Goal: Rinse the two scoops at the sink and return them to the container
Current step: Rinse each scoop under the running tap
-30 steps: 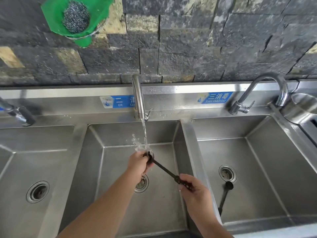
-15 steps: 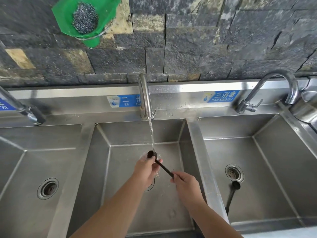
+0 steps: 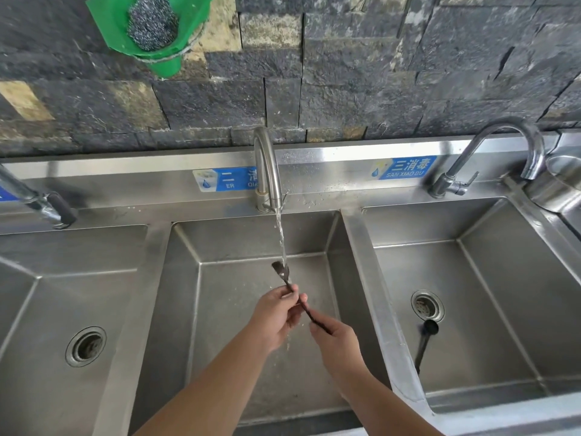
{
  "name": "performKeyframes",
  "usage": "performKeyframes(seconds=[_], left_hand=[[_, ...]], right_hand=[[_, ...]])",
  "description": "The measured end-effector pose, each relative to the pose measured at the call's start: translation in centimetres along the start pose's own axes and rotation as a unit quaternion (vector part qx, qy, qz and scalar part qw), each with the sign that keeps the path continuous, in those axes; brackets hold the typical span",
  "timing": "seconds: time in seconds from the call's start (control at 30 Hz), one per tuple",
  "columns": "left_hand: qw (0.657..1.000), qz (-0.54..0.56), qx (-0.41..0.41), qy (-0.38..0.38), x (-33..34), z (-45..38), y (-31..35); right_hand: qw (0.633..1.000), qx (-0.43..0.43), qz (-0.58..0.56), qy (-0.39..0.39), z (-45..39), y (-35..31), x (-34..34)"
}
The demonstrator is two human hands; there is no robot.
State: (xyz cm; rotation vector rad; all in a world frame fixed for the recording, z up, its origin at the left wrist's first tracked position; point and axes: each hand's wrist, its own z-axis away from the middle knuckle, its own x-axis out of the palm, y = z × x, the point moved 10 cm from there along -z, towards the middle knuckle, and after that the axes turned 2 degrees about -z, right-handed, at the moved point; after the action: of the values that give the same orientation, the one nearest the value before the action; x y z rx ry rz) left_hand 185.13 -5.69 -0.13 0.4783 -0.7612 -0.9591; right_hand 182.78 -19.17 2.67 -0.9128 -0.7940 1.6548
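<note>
A dark long-handled scoop [image 3: 280, 269] is held over the middle sink basin [image 3: 239, 278], its bowl under the water running from the middle faucet [image 3: 267, 171]. My left hand [image 3: 276, 313] pinches the handle just below the bowl. My right hand [image 3: 338, 341] grips the handle's lower end. A second black scoop [image 3: 424, 344] lies on the floor of the right basin [image 3: 490, 309], its bowl next to the drain [image 3: 427, 305].
A left basin with a drain [image 3: 85, 346] and a faucet [image 3: 47, 206] sits at the left. A curved faucet [image 3: 503, 152] stands behind the right basin, beside a steel container [image 3: 559, 184]. A green holder with steel wool [image 3: 151, 23] hangs on the stone wall.
My left hand has slid down from the scoop's bowl to the handle, leaving the bowl bare under the stream. Both hands have shifted slightly, and the view moved left and down.
</note>
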Motion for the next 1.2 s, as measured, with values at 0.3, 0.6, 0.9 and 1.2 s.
performKeyframes(seconds=[0.3,0.6,0.9,1.2], left_hand=[[0.982,-0.183,0.04,-0.002,-0.4,-0.7,0.0],[0.972,-0.213,-0.028,-0.1,8.2,-1.7,-4.2],[0.978,-0.145,-0.071,-0.133,18.9,-4.7,-10.3],[0.909,-0.411,-0.004,-0.061,26.7,-11.4,-15.6]], right_hand=[[0.991,0.093,-0.083,-0.048,-0.3,2.8,1.0],[0.95,-0.047,0.279,0.133,-0.2,-0.2,-7.5],[0.934,-0.11,0.302,0.159,-2.6,0.9,-18.4],[0.978,0.108,0.148,0.104,-9.3,11.2,-28.7]])
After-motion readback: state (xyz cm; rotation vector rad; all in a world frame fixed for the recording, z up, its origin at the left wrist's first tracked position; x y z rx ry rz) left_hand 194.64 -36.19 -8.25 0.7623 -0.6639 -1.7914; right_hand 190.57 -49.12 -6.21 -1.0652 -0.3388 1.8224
